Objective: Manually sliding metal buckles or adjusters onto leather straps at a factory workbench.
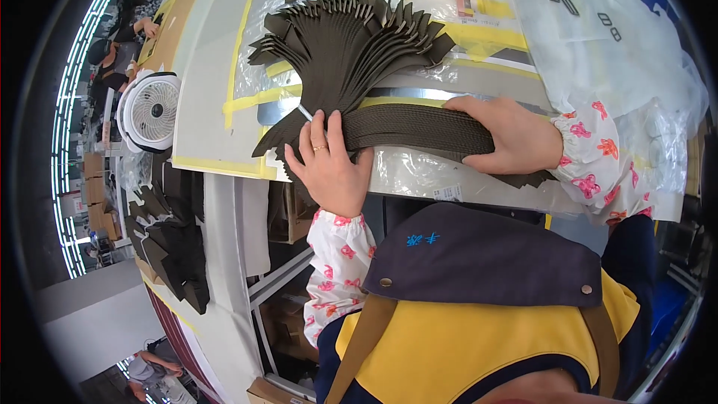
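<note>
A thick stack of dark webbing strips (415, 131) lies across the front of the table, its layered edges facing up. My right hand (516, 138) grips the stack's right end, thumb on the near side and fingers on the far side. At the left end, my left hand (329, 168), with a ring on one finger, rests with fingers spread against the strips. Just beyond it, a fanned bundle of dark strips (348, 52) spreads away from me. A thin white tie (305, 112) shows at its narrow part. Dark strip ends poke out left of my left hand and beneath my right.
A white fan (153, 111) stands left of the table. More dark strips (168, 236) hang or lie at the lower left. Clear plastic sheeting (591, 52) with small dark buckles covers the right side. Yellow tape (224, 168) edges the table. Other people work far left.
</note>
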`<control>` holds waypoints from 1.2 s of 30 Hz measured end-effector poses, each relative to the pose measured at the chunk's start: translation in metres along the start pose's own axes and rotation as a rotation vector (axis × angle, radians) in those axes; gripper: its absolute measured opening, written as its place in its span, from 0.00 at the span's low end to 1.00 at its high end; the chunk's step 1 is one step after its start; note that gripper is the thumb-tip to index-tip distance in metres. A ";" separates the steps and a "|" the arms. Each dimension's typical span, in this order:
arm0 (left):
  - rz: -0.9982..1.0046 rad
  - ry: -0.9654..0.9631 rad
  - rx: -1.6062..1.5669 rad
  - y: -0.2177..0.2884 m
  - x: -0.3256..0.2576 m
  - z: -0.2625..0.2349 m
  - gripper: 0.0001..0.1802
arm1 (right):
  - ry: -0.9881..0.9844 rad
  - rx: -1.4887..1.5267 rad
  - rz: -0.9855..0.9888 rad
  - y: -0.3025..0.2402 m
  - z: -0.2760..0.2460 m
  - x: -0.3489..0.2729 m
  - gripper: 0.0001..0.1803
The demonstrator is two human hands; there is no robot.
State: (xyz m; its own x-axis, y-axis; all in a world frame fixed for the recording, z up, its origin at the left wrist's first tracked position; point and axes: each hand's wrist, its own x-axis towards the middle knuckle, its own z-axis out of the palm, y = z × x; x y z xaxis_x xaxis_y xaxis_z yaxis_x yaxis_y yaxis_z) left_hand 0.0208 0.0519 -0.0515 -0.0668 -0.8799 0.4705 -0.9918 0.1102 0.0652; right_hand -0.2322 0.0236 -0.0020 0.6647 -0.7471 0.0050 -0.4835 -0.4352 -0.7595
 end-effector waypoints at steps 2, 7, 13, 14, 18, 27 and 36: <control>0.051 0.028 0.008 -0.011 0.003 0.003 0.35 | 0.026 -0.014 -0.021 -0.004 0.002 -0.002 0.28; 0.267 0.016 0.022 -0.045 0.021 0.008 0.34 | 0.082 -0.284 -0.139 -0.002 0.002 0.007 0.27; 0.351 -0.088 -0.126 -0.046 0.032 0.003 0.33 | 0.297 -0.500 -0.173 0.050 0.001 -0.006 0.31; 0.357 -0.100 -0.168 -0.042 0.031 0.000 0.33 | 0.316 -0.477 -0.131 0.054 0.003 -0.011 0.31; 0.483 -0.174 -0.356 0.002 0.047 -0.015 0.33 | 0.395 -0.391 -0.073 0.052 0.011 -0.018 0.35; 0.681 -0.390 -0.505 0.070 0.085 0.019 0.21 | 0.377 -0.261 -0.086 0.059 -0.005 -0.051 0.28; 0.497 -0.351 -0.644 0.090 0.088 0.028 0.09 | 0.805 -0.729 0.627 0.188 -0.146 -0.045 0.10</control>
State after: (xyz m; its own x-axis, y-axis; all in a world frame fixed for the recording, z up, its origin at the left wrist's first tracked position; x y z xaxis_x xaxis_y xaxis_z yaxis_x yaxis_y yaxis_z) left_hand -0.0773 -0.0288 -0.0290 -0.6084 -0.7404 0.2858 -0.5923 0.6633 0.4574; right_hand -0.4362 -0.0983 -0.0496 -0.2051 -0.9087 0.3636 -0.9631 0.1214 -0.2401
